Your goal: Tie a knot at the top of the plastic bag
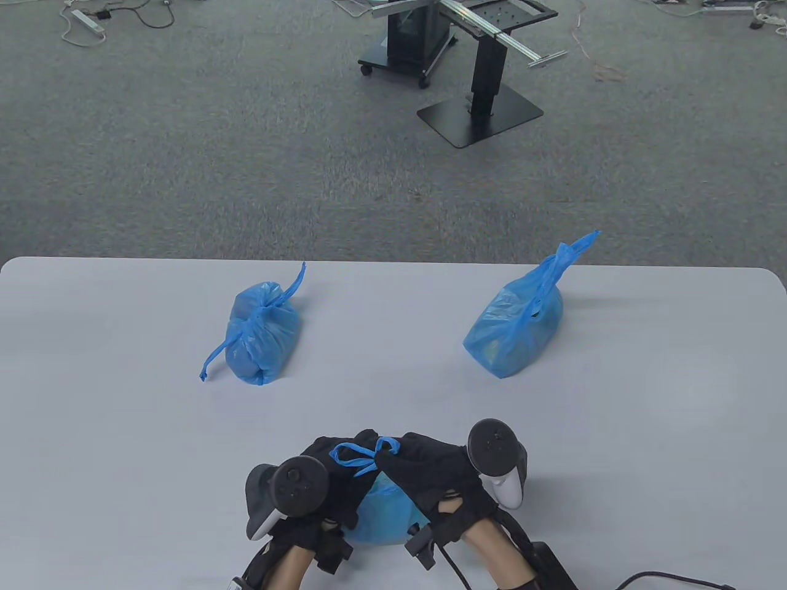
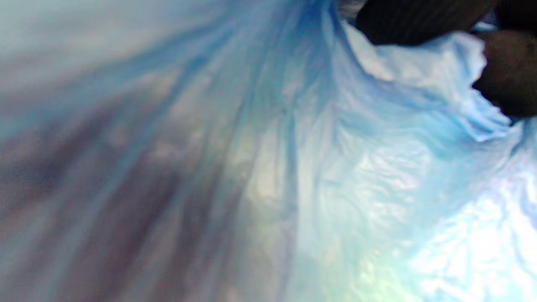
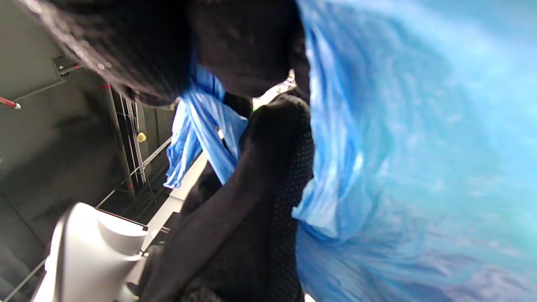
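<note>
both hands' grip (image 1: 393, 473) bunches blue bag (image 1: 384, 513) on white table (image 1: 123, 461), grey carpet (image 1: 184, 172) beyond.

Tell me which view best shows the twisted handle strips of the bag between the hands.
The table view: the handle strips stand out whole above both gloved hands. The right wrist view shows only a stretch of strip among dark fingers. The left wrist view shows blurred bag film, no clear strips.

Pretty much all crinkly blue plastic bag (image 2: 335, 167) up close, with dark gloved fingers (image 2: 419, 21) gripping its top-right edge.
</note>
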